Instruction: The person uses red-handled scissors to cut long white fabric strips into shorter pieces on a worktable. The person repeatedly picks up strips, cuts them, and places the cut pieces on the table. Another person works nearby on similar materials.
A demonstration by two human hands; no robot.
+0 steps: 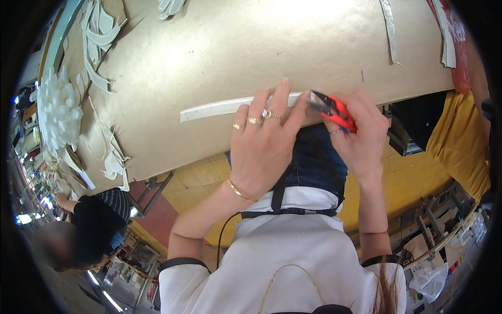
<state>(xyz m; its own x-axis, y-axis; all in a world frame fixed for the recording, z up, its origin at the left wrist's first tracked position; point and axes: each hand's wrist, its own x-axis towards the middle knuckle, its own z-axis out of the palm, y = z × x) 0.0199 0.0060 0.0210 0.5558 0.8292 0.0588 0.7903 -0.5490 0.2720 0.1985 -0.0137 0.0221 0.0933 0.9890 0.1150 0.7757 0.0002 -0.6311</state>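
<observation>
A narrow white strip [209, 110] lies along the near side of the tan table, slightly curved. My left hand [266, 138] rests over its right part, fingers stretched out flat on it and rings on several of them. In my right hand [363, 133] is a pair of red-handled thread snips [342, 116], gripped between thumb and fingers. Their dark blades point left, at the strip's right end beside my left index finger. Whether the blades touch the strip, I cannot tell.
White curved pieces [99, 32] and a heap of translucent white parts [57, 112] lie at the table's left. Thin scraps [113, 163] sit near its left front edge. Another strip [389, 32] and a red bag [460, 65] are at right. A person [94, 225] works at lower left.
</observation>
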